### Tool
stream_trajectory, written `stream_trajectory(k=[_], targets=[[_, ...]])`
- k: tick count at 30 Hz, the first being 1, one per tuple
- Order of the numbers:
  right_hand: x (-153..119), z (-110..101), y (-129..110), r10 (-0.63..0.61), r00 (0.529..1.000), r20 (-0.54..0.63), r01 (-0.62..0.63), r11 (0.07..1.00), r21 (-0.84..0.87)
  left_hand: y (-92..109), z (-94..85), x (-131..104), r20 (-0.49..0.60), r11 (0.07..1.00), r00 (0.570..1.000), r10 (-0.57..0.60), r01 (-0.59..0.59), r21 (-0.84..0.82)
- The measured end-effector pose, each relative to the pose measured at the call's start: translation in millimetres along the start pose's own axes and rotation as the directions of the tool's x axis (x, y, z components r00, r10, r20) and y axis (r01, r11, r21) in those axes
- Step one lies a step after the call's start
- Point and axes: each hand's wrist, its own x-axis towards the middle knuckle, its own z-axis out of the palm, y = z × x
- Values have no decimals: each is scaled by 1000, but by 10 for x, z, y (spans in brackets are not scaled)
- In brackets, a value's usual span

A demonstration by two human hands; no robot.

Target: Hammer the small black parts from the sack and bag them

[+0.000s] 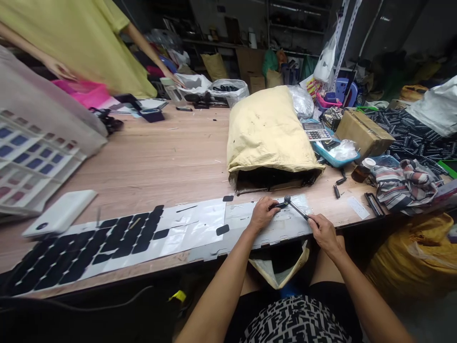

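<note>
My left hand (264, 213) is closed on a slim black piece (280, 206) over the grey sheet at the table's front edge. My right hand (324, 232) grips the near end of a thin metal rod-like tool (298, 209) with a rounded dark head. That head is at the far end of the black piece; whether they touch or are joined, I cannot tell. Beyond my hands lies a large yellowish sack (267, 128), its dark mouth facing me. Black rounded pads (139, 233) lie in rows on a white sheet (193, 224) to the left.
A person in a yellow top (82, 43) reaches over the far left side. A white crate (35, 166) stands at left. To the right are a calculator (316, 132), a cardboard box (364, 132), a brown bottle (362, 171) and heaped black parts (410, 136). An open sack (282, 276) hangs below the edge.
</note>
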Motion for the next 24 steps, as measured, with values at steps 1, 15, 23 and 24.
stream_trajectory(k=[1,15,23,24], targets=[[1,11,-7,2,1000,1,-2,1000,-14,1,1,1,-1,1000,1000,-3,3,-3],[112,64,-98,-39,998,40,43,992,-115,41,-36,28,20,999,999,-36,36,-29],[480,108,178,-126,990,-60,83,877,-473,67,-38,4,23,999,999,-26,26,18],[493,127,200,-134,989,-62,86,863,-498,69,-38,5,25,999,999,-24,24,22]])
